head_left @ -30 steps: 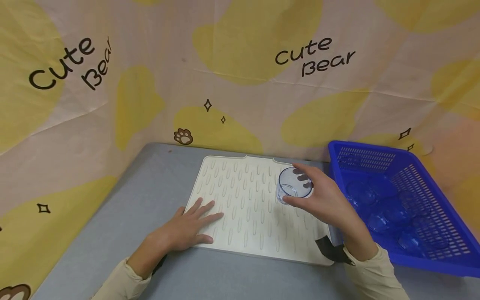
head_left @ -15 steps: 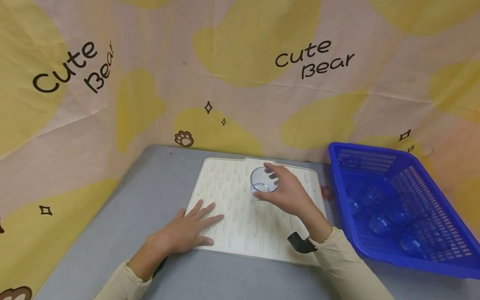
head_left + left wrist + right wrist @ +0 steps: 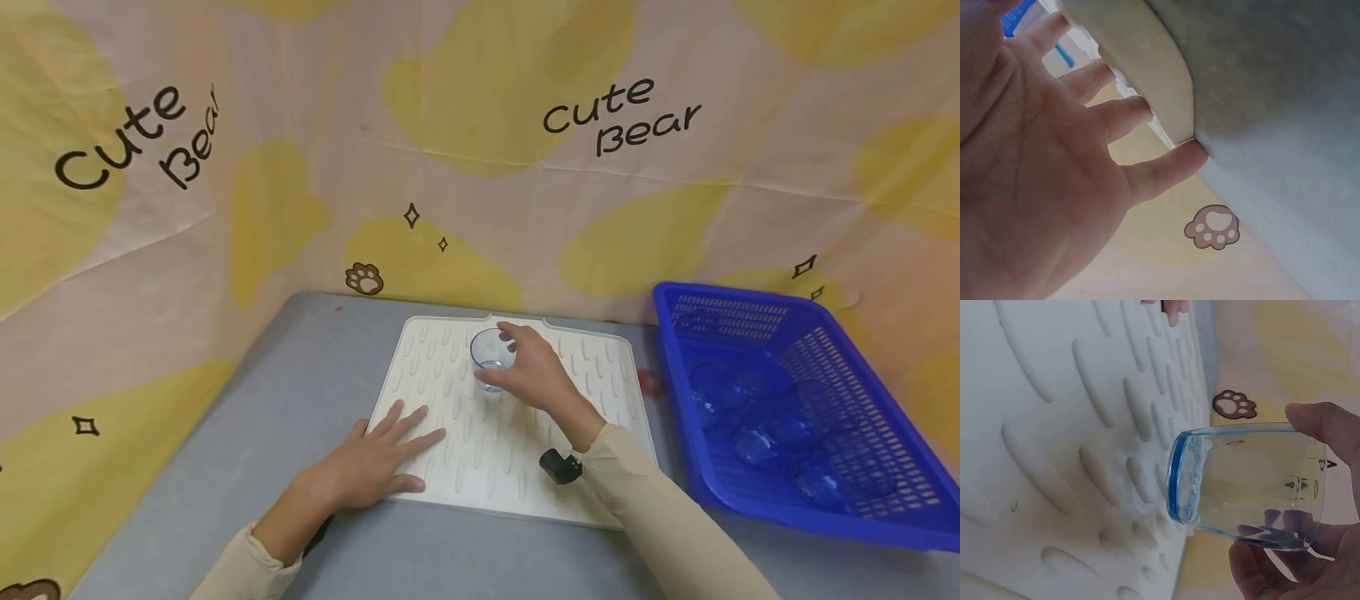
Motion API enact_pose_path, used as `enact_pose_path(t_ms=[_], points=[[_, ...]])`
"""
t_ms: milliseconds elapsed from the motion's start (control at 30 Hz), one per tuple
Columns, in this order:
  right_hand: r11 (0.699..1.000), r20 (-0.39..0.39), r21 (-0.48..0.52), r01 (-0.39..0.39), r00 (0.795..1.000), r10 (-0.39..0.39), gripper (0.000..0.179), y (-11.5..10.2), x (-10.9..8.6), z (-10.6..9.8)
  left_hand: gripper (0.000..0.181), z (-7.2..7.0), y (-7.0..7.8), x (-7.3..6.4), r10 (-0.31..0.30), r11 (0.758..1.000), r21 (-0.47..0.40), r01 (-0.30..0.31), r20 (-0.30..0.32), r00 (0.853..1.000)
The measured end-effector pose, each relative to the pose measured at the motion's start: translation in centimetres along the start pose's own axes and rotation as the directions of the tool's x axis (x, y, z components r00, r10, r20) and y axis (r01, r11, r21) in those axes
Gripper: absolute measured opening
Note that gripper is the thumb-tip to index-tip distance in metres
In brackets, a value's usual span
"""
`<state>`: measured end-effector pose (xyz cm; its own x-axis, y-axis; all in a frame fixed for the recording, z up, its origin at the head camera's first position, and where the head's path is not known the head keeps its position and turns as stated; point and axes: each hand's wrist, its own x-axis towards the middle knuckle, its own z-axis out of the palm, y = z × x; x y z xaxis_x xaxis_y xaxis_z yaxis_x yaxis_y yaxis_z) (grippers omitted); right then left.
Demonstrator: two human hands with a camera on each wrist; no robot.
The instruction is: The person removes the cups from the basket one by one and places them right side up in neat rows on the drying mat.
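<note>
A clear, bluish drinking glass (image 3: pixel 486 350) is held upright over the back middle of a white ridged drying mat (image 3: pixel 480 458). My right hand (image 3: pixel 534 367) grips it near the rim, thumb on one side and fingers on the other. In the right wrist view the base of the glass (image 3: pixel 1235 481) faces the mat's surface, and some space seems to lie between them. My left hand (image 3: pixel 375 462) rests with spread fingers on the mat's left edge. From the left wrist view, its straight fingers (image 3: pixel 1166 175) touch the rim of the mat.
To the right stands a blue plastic basket (image 3: pixel 693 450) with several clear glasses (image 3: pixel 757 442) inside. A small reddish thing (image 3: pixel 651 382) lies between mat and basket. Grey cloth (image 3: pixel 300 367) covers the table. A patterned curtain (image 3: pixel 480 167) hangs behind it.
My right hand has carried the glass leftward across the mat, from its right side to the back middle. The left hand stays in place on the mat's edge.
</note>
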<state>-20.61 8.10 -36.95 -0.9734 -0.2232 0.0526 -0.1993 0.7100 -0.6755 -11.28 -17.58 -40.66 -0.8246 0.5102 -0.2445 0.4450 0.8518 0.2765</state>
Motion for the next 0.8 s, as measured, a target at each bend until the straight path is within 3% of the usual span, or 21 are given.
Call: enact_pose_path(t_ms=[433, 800], points=[[0.999, -0.001, -0.013, -0.045, 0.999, 0.045, 0.083, -0.3, 2.5, 1.6, 0.067, 0.0, -0.1, 0.0, 0.010, 1.000, 0.008, -0.010, 0.000, 1.000], [0.998, 0.007, -0.041, -0.049, 0.999, 0.049, 0.081, -1.0, 3.0, 2.6, 0.066, 0.0, -0.2, -0.1, 0.037, 0.999, -0.008, -0.037, -0.021, 0.999]])
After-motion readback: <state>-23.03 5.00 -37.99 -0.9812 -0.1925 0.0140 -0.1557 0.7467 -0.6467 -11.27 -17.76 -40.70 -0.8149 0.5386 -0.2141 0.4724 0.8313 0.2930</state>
